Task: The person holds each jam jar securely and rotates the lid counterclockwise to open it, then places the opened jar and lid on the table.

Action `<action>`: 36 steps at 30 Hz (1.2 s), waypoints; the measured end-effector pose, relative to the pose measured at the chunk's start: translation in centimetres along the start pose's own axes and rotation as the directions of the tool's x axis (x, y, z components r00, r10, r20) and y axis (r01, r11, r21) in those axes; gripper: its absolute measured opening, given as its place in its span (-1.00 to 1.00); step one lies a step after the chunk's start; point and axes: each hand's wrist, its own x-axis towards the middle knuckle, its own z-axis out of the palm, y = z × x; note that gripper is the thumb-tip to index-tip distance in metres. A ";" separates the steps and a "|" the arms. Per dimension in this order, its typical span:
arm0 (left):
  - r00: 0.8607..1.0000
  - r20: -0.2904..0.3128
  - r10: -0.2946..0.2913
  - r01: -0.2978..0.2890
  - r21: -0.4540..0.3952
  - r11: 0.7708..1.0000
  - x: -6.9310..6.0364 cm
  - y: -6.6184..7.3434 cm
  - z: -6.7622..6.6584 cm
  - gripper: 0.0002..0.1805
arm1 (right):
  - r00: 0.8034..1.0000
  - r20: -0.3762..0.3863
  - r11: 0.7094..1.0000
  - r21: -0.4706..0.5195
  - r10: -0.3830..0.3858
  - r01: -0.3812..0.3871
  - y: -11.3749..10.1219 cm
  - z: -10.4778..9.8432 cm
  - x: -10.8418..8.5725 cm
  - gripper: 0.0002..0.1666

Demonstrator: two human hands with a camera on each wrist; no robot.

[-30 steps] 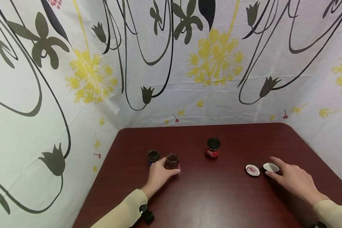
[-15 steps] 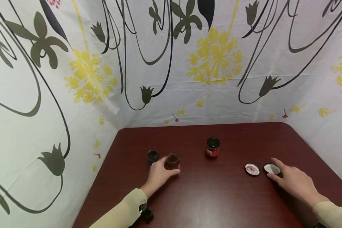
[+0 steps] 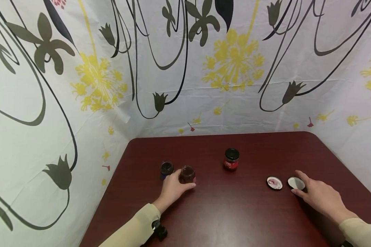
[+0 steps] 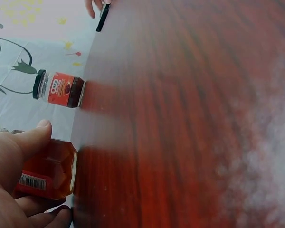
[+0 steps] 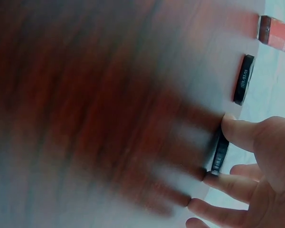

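Note:
On the left of the table, my left hand (image 3: 172, 189) grips an open glass jar (image 3: 187, 174) of brown-red contents. The left wrist view shows its thumb and fingers round that jar (image 4: 57, 168), which has a red label with a barcode. Just beyond it stands a second open jar (image 3: 166, 168), dark inside with some blue low on its side. Far to the right, my right hand (image 3: 323, 197) pinches a jar lid (image 3: 296, 183) that lies on the table, pale inner side up. Thumb and fingers touch the rim of this black lid (image 5: 220, 152) in the right wrist view.
Left of the held lid lies another lid (image 3: 274, 183), stained inside and facing up. A closed jar (image 3: 231, 159) with a black lid and red label stands farther back. Flower-patterned cloth (image 3: 173, 79) hangs behind and beside the dark red table (image 3: 228, 212).
My right hand and the lid it pinches have shifted slightly to the right, widening the gap from the stained lid. My left hand stays in place on its jar.

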 end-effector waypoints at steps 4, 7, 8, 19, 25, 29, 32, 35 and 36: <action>1.000 0.000 0.006 -0.006 -0.004 1.000 -0.1 -0.1 0.1 -0.41 | 1.000 0.014 1.000 -0.005 0.009 -0.009 0.2 -0.1 0.2 -0.01; 1.000 0.006 0.003 -0.003 -0.008 1.000 0.0 0.0 0.0 -0.38 | 1.000 0.020 1.000 -0.001 0.020 -0.020 0.3 -0.3 0.3 0.00; 1.000 0.009 0.000 0.001 -0.009 1.000 0.0 0.0 0.0 -0.36 | 1.000 0.019 1.000 0.001 0.021 -0.021 0.3 -0.3 0.3 0.00; 0.999 0.044 -0.028 0.029 -0.015 0.999 0.3 0.7 -0.5 -0.04 | 0.999 0.050 1.000 0.024 0.001 -0.002 0.6 -0.5 0.4 0.02; 0.998 0.027 -0.058 0.059 -0.020 0.998 0.3 1.3 -0.8 0.05 | 0.997 0.067 0.999 0.029 -0.030 0.028 0.5 -1.1 0.9 0.06; 0.999 0.003 -0.050 0.050 -0.031 0.998 0.5 2.1 -1.3 0.04 | 0.994 0.105 0.998 0.055 -0.042 0.037 0.3 -1.8 1.2 0.11; 0.999 -0.006 -0.038 0.037 -0.057 0.998 0.6 2.6 -1.8 0.04 | 0.988 0.148 0.996 0.078 -0.043 0.031 0.0 -2.3 1.4 0.18; 0.999 -0.021 -0.046 0.043 -0.093 0.995 0.6 3.1 -2.4 0.03 | 0.983 0.175 0.996 0.088 -0.047 0.032 -0.5 -2.8 1.6 0.23; 0.998 -0.027 -0.052 0.049 -0.105 0.993 0.6 3.3 -2.6 0.03 | 0.983 0.178 0.996 0.086 -0.047 0.032 -0.7 -3.0 1.7 0.24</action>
